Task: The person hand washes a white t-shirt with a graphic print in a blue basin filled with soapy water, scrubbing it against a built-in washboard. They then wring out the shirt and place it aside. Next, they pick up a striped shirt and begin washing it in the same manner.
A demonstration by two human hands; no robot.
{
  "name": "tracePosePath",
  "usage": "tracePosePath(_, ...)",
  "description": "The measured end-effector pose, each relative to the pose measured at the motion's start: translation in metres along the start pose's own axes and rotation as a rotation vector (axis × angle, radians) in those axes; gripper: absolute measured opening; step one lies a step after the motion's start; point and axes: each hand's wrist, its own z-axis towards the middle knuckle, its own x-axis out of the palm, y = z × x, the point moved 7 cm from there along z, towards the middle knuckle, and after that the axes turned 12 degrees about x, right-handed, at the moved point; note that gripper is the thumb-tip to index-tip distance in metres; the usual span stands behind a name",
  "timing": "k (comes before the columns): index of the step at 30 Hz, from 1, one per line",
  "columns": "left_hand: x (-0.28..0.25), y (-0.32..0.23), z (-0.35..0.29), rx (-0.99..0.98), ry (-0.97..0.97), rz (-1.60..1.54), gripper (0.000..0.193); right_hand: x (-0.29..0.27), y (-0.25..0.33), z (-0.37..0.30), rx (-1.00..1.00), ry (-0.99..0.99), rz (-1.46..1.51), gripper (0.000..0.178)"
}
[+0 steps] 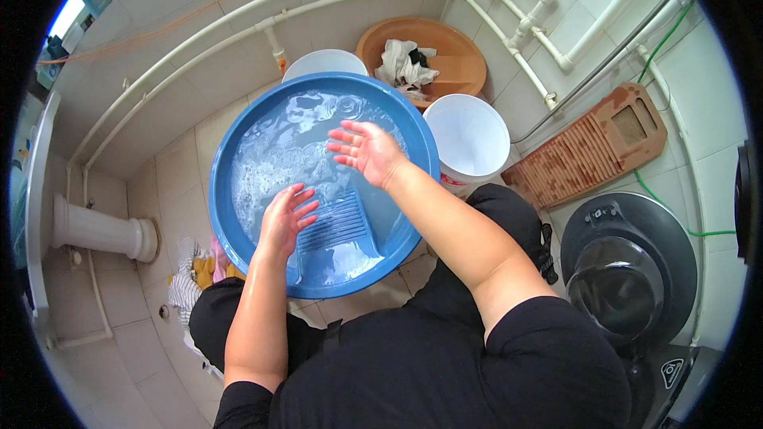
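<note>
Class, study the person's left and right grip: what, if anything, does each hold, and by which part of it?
Nothing is held: the left grip and right grip are both open and empty, over the large round blue tub of sudsy water.

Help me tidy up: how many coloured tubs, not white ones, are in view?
2: the blue tub in front of the person, and the brown tub beyond it, toward the right. More could be hidden.

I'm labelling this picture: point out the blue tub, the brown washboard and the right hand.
Blue tub [221, 183]: head view, left rim.
Brown washboard [584, 148]: head view, ridged middle.
Right hand [372, 154]: head view, middle of the hand.
</note>
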Motion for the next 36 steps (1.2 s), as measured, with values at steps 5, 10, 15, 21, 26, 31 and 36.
tracePosePath(5, 0.007, 0.003, -0.005, -0.042, 0.016, 0.09, 0.038, 0.021, -0.028, -0.003, 0.149, 0.03, -0.302, 0.035)
tracePosePath(10, 0.007, 0.003, -0.003, -0.036, 0.017, 0.084, 0.033, 0.019, -0.049, 0.001, 0.211, 0.021, -0.326, 0.034)
tracePosePath(15, 0.012, 0.003, -0.002, -0.047, 0.012, 0.1, 0.031, 0.018, -0.058, 0.004, 0.248, 0.05, -0.329, 0.036)
tracePosePath(21, 0.009, 0.002, 0.0, -0.025, 0.013, 0.104, 0.034, 0.023, -0.057, 0.004, 0.254, 0.024, -0.338, 0.034)
tracePosePath(26, 0.004, -0.001, -0.002, -0.002, -0.004, 0.091, 0.039, 0.029, -0.071, 0.009, 0.276, 0.052, -0.33, 0.031)
tracePosePath(31, -0.002, -0.02, -0.002, 0.125, -0.051, 0.107, 0.044, 0.063, -0.077, -0.004, 0.155, 0.275, -0.516, 0.052)
tracePosePath(36, -0.037, -0.087, -0.018, 0.623, -0.313, 0.263, 0.045, 0.079, -0.085, -0.017, 0.077, 0.237, -0.86, 0.057)
